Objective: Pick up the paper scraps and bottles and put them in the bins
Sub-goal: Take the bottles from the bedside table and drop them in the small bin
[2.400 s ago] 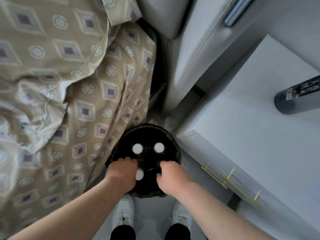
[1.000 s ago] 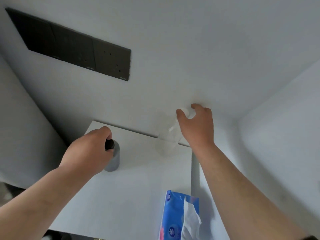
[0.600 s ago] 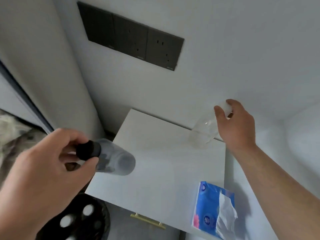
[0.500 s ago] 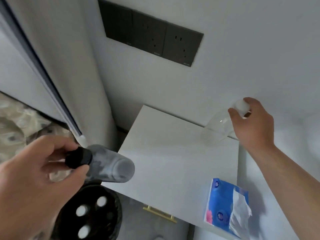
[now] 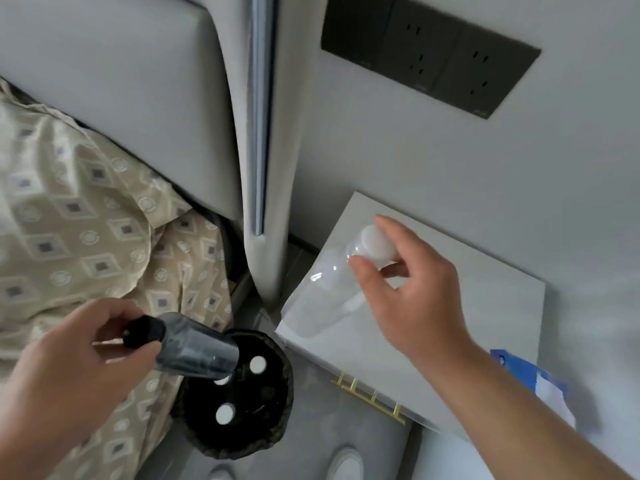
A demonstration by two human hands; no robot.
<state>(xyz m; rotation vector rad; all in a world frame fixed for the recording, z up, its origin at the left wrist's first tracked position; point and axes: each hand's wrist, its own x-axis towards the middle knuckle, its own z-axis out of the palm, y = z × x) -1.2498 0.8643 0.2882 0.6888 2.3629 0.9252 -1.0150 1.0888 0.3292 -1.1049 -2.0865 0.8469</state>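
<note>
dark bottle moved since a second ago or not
Yes. The dark bottle, gripped by the left hand, has left the white nightstand top and now hangs leftward of it, over the black bin.

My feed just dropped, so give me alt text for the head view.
The left hand holds a dark bottle by its black cap, tilted over the black bin; the right hand holds a clear bottle by its white cap above the white nightstand.
</note>
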